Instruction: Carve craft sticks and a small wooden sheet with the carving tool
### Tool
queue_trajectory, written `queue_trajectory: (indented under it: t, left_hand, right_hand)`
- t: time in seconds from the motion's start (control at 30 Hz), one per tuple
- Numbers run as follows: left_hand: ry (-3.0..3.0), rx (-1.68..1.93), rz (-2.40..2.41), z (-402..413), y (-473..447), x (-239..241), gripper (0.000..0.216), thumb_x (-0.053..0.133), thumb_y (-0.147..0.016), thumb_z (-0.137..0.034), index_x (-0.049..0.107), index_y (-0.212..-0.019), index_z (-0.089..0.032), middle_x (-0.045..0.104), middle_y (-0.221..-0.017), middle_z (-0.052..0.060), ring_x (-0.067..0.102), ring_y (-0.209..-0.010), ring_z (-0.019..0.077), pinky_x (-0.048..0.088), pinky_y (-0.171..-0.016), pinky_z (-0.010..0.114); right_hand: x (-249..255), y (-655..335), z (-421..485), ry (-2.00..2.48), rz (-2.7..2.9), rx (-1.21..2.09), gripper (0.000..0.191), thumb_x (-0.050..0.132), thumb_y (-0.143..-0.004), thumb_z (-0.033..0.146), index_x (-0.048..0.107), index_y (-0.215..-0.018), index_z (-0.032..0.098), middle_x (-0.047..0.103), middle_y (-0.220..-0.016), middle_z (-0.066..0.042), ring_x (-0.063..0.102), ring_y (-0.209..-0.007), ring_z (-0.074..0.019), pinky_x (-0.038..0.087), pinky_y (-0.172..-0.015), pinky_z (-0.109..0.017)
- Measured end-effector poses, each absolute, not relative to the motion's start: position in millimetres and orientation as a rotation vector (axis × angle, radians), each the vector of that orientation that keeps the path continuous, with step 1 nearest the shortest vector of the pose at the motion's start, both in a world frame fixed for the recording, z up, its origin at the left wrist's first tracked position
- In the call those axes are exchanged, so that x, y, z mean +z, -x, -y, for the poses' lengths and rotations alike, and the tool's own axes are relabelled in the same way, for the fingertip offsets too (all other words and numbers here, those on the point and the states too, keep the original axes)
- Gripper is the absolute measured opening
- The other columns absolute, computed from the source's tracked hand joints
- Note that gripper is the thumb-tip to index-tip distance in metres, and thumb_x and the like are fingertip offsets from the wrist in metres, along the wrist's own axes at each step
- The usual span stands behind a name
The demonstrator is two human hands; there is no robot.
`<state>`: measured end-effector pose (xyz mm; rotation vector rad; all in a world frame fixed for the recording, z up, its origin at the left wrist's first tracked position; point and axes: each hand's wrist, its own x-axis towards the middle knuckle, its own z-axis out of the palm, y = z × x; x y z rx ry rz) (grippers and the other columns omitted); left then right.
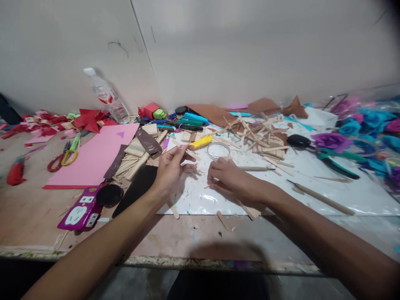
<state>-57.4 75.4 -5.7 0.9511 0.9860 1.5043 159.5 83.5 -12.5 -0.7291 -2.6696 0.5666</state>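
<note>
My left hand (171, 170) is raised over a white sheet (200, 200), pinching a thin wooden craft stick (193, 155) between thumb and fingers. To its right, my right hand (225, 177) is closed with curled fingers low over the same sheet; whatever is in its grip is hidden. The two hands are a short way apart. Just beyond them lie a yellow cutter (201, 142) and a clear ring like a tape roll (218, 151). A slim pen-like tool (254, 168) extends to the right behind my right hand.
Loose wooden sticks (262, 133) are piled at the back. Pink paper (96, 154), scissors (70, 151) and a purple device (81, 210) lie on the left. Green-handled pliers (337, 166), a craft knife (321, 198) and crepe flowers (333, 142) are right. A bottle (108, 98) leans against the wall.
</note>
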Motion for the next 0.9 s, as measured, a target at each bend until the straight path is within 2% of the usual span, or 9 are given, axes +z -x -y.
queue_trajectory:
  t: [0.1, 0.17, 0.23, 0.33, 0.4, 0.5, 0.57, 0.7, 0.9]
  left_hand:
    - [-0.913, 1.467, -0.984, -74.0, 56.1, -3.0, 0.023, 0.083, -0.084, -0.037, 0.078, -0.088, -0.015, 0.072, -0.099, 0.006, 0.064, -0.07, 0.0094, 0.062, -0.056, 0.02]
    - [-0.892, 1.404, -0.98, -71.5, 54.3, -1.2, 0.021, 0.081, -0.086, -0.034, 0.079, -0.09, -0.013, 0.072, -0.093, 0.006, 0.065, -0.069, 0.0095, 0.062, -0.057, 0.02]
    - [-0.885, 1.331, -0.978, -68.2, 52.0, -1.0, 0.021, 0.079, -0.088, -0.032, 0.079, -0.093, -0.012, 0.073, -0.088, 0.006, 0.067, -0.066, 0.0104, 0.061, -0.055, 0.02]
    - [-0.905, 1.217, -0.971, -63.4, 48.5, -3.9, 0.025, 0.077, -0.09, -0.034, 0.079, -0.096, -0.01, 0.073, -0.079, 0.008, 0.068, -0.06, 0.0125, 0.059, -0.051, 0.021]
    - [-0.936, 1.161, -0.948, -61.0, 46.6, -6.9, 0.029, 0.078, -0.09, -0.039, 0.078, -0.096, -0.011, 0.072, -0.074, 0.007, 0.067, -0.057, 0.013, 0.058, -0.051, 0.022]
    - [-0.966, 1.13, -0.905, -58.9, 45.0, -9.7, 0.031, 0.08, -0.087, -0.042, 0.078, -0.091, -0.011, 0.071, -0.072, 0.005, 0.067, -0.057, 0.0121, 0.059, -0.053, 0.022]
    - [-0.965, 1.109, -0.895, -57.9, 44.8, -9.8, 0.033, 0.082, -0.085, -0.042, 0.078, -0.09, -0.01, 0.07, -0.071, 0.006, 0.066, -0.057, 0.0124, 0.06, -0.054, 0.024]
    - [-0.953, 1.058, -0.873, -55.9, 44.9, -6.8, 0.034, 0.083, -0.084, -0.042, 0.078, -0.093, -0.01, 0.071, -0.071, 0.007, 0.068, -0.059, 0.0141, 0.06, -0.054, 0.025]
    - [-0.92, 1.027, -0.788, -53.5, 43.0, -1.5, 0.032, 0.088, -0.078, -0.041, 0.078, -0.086, -0.012, 0.07, -0.075, 0.005, 0.068, -0.059, 0.0125, 0.06, -0.054, 0.023]
  right_hand:
    - [-9.7, -159.4, -84.0, 0.774, 2.379, 0.738, 0.011, 0.056, -0.102, 0.023, 0.064, -0.095, 0.02, 0.064, -0.094, -0.005, 0.053, -0.089, -0.0204, 0.04, -0.083, -0.037]
    - [-6.3, -160.1, -86.9, 0.831, 2.126, 0.802, 0.007, 0.058, -0.102, 0.025, 0.063, -0.105, 0.021, 0.063, -0.09, -0.002, 0.055, -0.08, -0.0166, 0.043, -0.073, -0.032]
    - [-2.0, -161.2, -90.6, 0.847, 1.84, 0.919, 0.018, 0.064, -0.099, 0.03, 0.062, -0.115, 0.022, 0.06, -0.087, 0.0, 0.054, -0.069, -0.0127, 0.043, -0.06, -0.028]
    - [3.9, -162.7, -94.1, 0.787, 1.41, 1.205, 0.038, 0.081, -0.087, 0.031, 0.065, -0.121, 0.026, 0.06, -0.089, 0.003, 0.057, -0.057, -0.0081, 0.043, -0.047, -0.023]
    - [6.1, -162.7, -94.0, 0.751, 1.281, 1.318, 0.039, 0.085, -0.082, 0.027, 0.069, -0.118, 0.025, 0.061, -0.086, 0.003, 0.064, -0.058, -0.009, 0.048, -0.046, -0.022]
    - [6.7, -161.7, -91.8, 0.73, 1.198, 1.41, 0.021, 0.087, -0.081, 0.026, 0.076, -0.099, 0.02, 0.066, -0.078, 0.001, 0.072, -0.066, -0.0131, 0.056, -0.051, -0.021]
    - [6.2, -161.0, -90.4, 0.725, 1.17, 1.441, 0.017, 0.087, -0.08, 0.027, 0.077, -0.091, 0.019, 0.07, -0.078, -0.001, 0.075, -0.07, -0.0147, 0.058, -0.053, -0.021]
    - [5.4, -160.5, -89.3, 0.68, 1.198, 1.453, 0.016, 0.087, -0.081, 0.027, 0.079, -0.092, 0.019, 0.072, -0.077, -0.001, 0.074, -0.069, -0.0143, 0.058, -0.051, -0.02]
    - [7.2, -160.6, -89.2, 0.644, 1.187, 1.499, 0.013, 0.087, -0.081, 0.024, 0.08, -0.091, 0.018, 0.071, -0.076, -0.001, 0.068, -0.064, -0.0108, 0.055, -0.048, -0.018]
